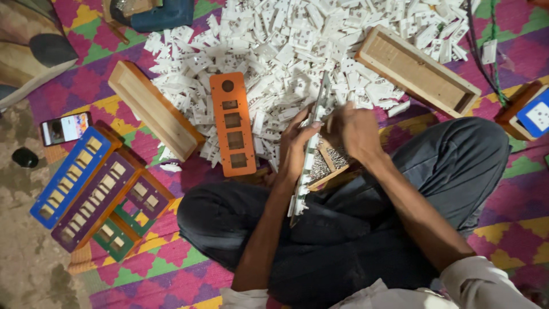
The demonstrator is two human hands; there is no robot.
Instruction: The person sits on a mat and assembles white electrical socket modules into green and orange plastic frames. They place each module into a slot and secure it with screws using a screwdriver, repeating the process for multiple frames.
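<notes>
Gripping a long panel [309, 154] edge-on over the lap, the left hand [294, 143] was closed round its middle and the right hand [355, 130] pinched its far part; it looked light, stiff, best held by its long edges

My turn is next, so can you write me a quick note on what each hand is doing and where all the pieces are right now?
Left hand: grips the long board, edge-on, white sockets along it.
Right hand: fingers at the board's upper part; whether it holds a piece cannot be told.
Under the hands: small wooden tray of tiny metal parts.
Ahead: heap of white sockets, orange board with empty cutouts.
Left side: blue board, purple board, green board, cutouts empty.
Done: part of the held board is filled.
Left: those empty boards.
</notes>
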